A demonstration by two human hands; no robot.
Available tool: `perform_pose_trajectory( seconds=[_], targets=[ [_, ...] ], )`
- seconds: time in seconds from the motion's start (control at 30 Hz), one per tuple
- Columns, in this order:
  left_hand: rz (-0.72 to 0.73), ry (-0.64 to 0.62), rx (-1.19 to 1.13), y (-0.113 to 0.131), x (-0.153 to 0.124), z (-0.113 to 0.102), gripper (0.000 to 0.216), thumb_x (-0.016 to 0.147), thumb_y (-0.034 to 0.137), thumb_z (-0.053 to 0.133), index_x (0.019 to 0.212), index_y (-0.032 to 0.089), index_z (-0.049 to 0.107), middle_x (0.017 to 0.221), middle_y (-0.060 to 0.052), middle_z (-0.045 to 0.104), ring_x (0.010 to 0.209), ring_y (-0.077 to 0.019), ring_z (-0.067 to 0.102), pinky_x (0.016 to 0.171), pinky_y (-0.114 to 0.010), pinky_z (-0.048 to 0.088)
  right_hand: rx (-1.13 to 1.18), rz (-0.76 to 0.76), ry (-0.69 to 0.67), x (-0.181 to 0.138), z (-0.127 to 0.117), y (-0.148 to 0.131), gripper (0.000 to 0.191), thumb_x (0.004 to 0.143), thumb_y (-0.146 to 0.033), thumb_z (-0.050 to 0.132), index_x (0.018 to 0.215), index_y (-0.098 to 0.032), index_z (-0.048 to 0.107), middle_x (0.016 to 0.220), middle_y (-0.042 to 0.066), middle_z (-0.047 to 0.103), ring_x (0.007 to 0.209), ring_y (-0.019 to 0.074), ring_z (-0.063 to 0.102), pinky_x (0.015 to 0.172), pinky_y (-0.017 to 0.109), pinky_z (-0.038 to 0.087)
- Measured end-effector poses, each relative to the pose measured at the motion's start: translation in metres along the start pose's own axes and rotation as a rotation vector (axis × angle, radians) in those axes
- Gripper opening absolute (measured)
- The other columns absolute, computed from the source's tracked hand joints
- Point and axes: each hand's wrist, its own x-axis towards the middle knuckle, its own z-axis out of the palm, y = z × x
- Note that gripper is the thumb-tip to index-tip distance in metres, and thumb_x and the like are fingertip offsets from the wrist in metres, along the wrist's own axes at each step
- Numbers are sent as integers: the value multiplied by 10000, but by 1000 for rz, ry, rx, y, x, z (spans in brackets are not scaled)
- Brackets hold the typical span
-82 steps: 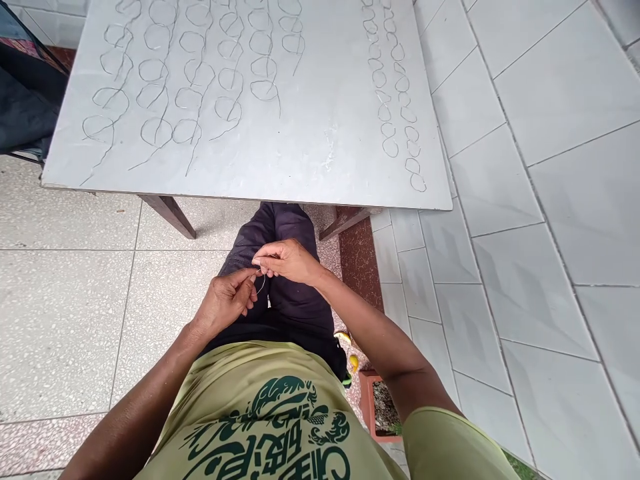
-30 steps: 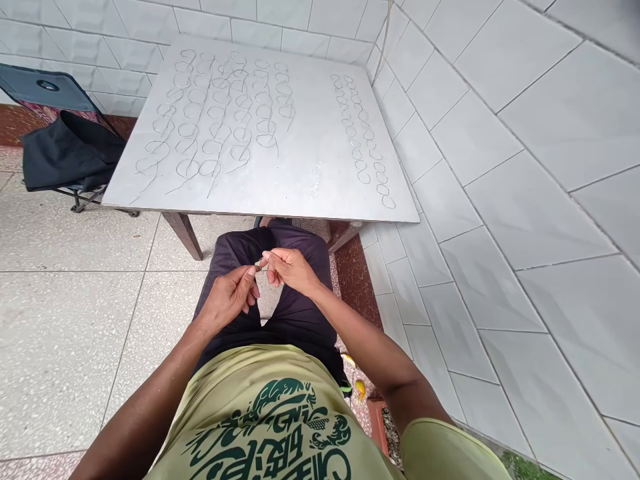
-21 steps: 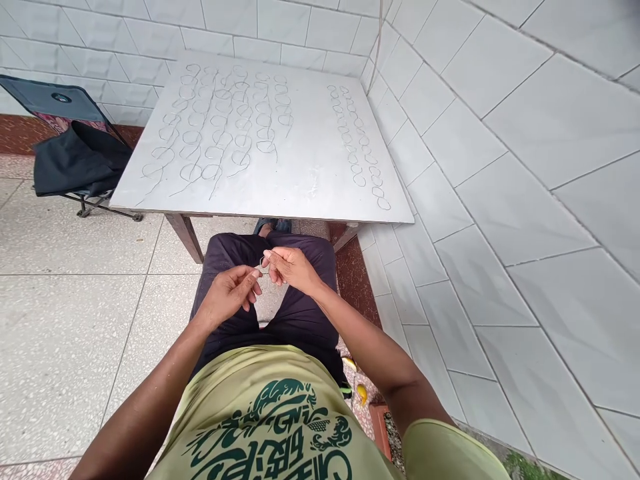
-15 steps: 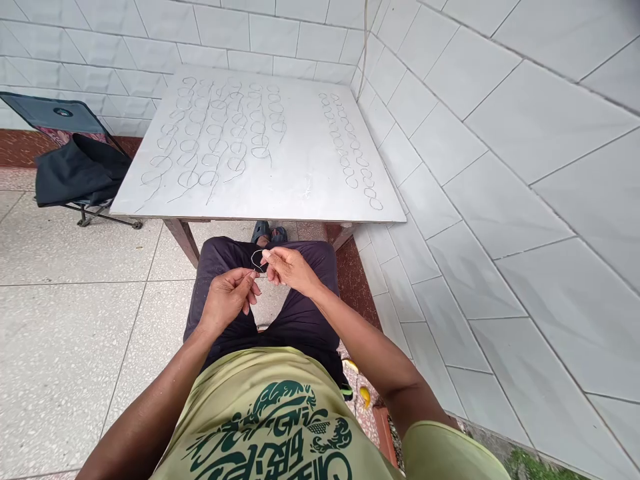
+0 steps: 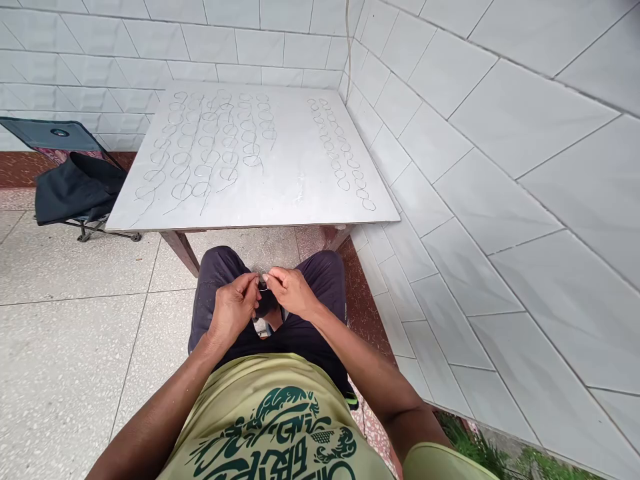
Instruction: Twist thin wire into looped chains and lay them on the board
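Above my lap, my left hand (image 5: 234, 303) and my right hand (image 5: 293, 290) come nearly together, fingertips pinched. Between them runs a thin, pale wire (image 5: 264, 289), a small curve of it showing at the fingertips; the rest is faint against the floor. Both hands appear to grip this wire. In front of me, on the white tabletop (image 5: 285, 193), lie rows of thin wire loops with loose tails (image 5: 183, 191) at the left. Two slanting lines of smaller wire rings (image 5: 343, 184) lie at the right.
A folding chair (image 5: 59, 137) with a dark cloth (image 5: 80, 187) on it stands left of the table. The tiled wall (image 5: 450, 153) rises close on the right. A wooden table leg (image 5: 181, 252) is just beyond my left knee.
My hands have drawn closer together and slightly lower, and the wire loop that stood out plainly by my right fingers is now hardly visible. My feet have moved back beneath me.
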Motion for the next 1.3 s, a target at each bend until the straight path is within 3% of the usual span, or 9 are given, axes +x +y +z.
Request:
perform_pose_trajectory(
  seconds=[0.13, 0.33, 0.5, 0.93, 1.13, 1.3],
  targets=[
    [-6, -26, 16, -2, 5, 2, 326, 974, 449, 555, 1060, 183, 722, 670, 7, 619, 477, -104, 561, 410, -202, 471, 24, 4, -17, 4, 0, 9, 393, 995, -339, 476, 653, -206, 334, 585, -59, 336, 551, 98, 309, 568, 260, 245],
    [-81, -17, -159, -14, 24, 8, 362, 951, 484, 596, 1088, 173, 722, 699, -5, 637, 516, -113, 576, 423, -213, 496, 13, 52, -145, 14, -5, 23, 364, 1017, -369, 454, 695, -200, 427, 610, -53, 433, 571, 99, 386, 589, 252, 270],
    [-111, -11, -200, -23, 32, 7, 348, 951, 470, 606, 1086, 173, 728, 698, -2, 633, 503, -102, 561, 415, -203, 466, -34, 42, -211, 26, -5, 28, 369, 1016, -344, 455, 682, -202, 389, 601, -55, 390, 567, 100, 349, 588, 262, 245],
    [-140, 80, -192, -32, 52, -2, 350, 953, 468, 608, 1094, 170, 722, 716, -7, 660, 515, -108, 578, 439, -210, 479, 210, 194, -255, 39, 8, 26, 310, 1004, -449, 503, 821, -206, 561, 655, -29, 581, 573, 110, 472, 575, 237, 351],
    [-148, 38, -182, -33, 57, -2, 378, 952, 499, 599, 1127, 184, 714, 739, -18, 676, 538, -129, 593, 469, -232, 499, 358, 275, -204, 38, 16, 32, 359, 1001, -488, 499, 777, -208, 524, 639, -26, 574, 552, 108, 521, 573, 236, 412],
    [-174, 38, -189, -28, 61, -7, 435, 946, 528, 597, 1198, 183, 676, 788, -33, 687, 584, -148, 610, 489, -239, 507, 478, 341, -166, 44, 8, 35, 373, 982, -533, 529, 808, -203, 552, 620, -38, 554, 504, 95, 480, 524, 230, 393]
  ],
)
